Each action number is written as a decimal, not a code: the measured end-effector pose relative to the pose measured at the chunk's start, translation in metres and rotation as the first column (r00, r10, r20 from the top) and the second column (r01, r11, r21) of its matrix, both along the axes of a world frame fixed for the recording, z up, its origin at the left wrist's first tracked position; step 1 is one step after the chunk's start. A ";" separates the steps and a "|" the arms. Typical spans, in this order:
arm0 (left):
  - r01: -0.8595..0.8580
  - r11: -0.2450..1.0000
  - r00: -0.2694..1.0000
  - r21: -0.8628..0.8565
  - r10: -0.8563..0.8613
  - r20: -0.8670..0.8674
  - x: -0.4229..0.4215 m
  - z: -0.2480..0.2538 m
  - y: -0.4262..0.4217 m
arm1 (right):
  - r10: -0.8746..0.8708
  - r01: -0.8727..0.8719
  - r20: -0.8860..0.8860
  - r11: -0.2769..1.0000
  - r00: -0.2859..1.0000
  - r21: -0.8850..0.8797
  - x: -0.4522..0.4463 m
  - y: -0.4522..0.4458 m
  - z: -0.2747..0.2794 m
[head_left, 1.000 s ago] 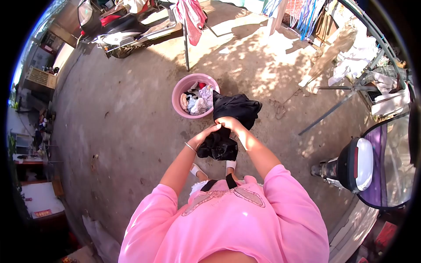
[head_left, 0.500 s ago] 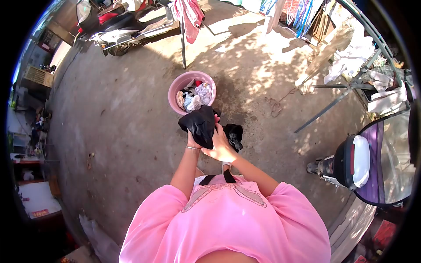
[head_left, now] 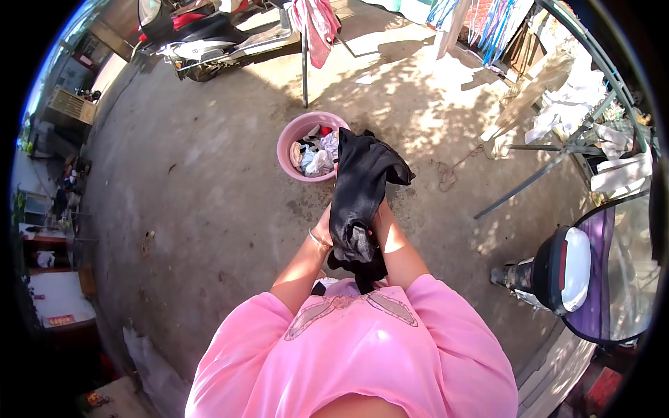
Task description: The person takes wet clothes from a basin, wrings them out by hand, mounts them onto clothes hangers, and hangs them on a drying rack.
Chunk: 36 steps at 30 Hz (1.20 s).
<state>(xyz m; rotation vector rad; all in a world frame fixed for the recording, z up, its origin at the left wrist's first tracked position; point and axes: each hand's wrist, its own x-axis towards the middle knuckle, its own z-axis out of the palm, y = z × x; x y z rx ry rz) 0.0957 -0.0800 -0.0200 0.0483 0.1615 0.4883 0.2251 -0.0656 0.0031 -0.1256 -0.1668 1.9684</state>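
A black garment [head_left: 359, 177] is held up in front of me, draped over both hands, its lower end hanging close to my shirt. My left hand [head_left: 323, 226], with a bracelet at the wrist, grips it from the left; most of the fingers are behind the cloth. On the other side my right hand [head_left: 380, 214] supports it, largely covered by the fabric. Just beyond stands a pink basin [head_left: 284, 150] on the ground, its right rim partly hidden by the garment. Inside lie crumpled wet-looking clothes [head_left: 319, 163], mostly white and pale, with a bit of red.
A pink cloth [head_left: 317, 31] hangs on a metal stand behind the basin. A scooter [head_left: 209, 50] is parked at the far left, another scooter's rear [head_left: 575, 269] at the right. Blue hangers [head_left: 491, 31] and a metal frame [head_left: 519, 184] with white cloths are at the upper right.
The black garment has gone from a bunched shape to a longer, spread one, swung up and rightward. My hands have moved slightly right and are now more covered by it.
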 end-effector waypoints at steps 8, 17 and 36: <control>0.189 0.716 0.616 0.672 0.447 -0.649 0.009 0.027 -0.002 | -0.487 0.154 0.849 0.841 -0.206 0.519 0.010 0.027 0.010; 0.344 0.628 0.685 0.698 0.340 -0.644 -0.019 0.036 -0.008 | 0.165 -0.243 0.432 0.961 0.887 0.131 0.105 0.005 0.014; 0.244 0.233 0.462 0.941 0.825 -0.324 -0.028 -0.027 0.029 | -0.460 -0.359 0.888 0.830 -0.010 0.427 0.077 -0.029 0.098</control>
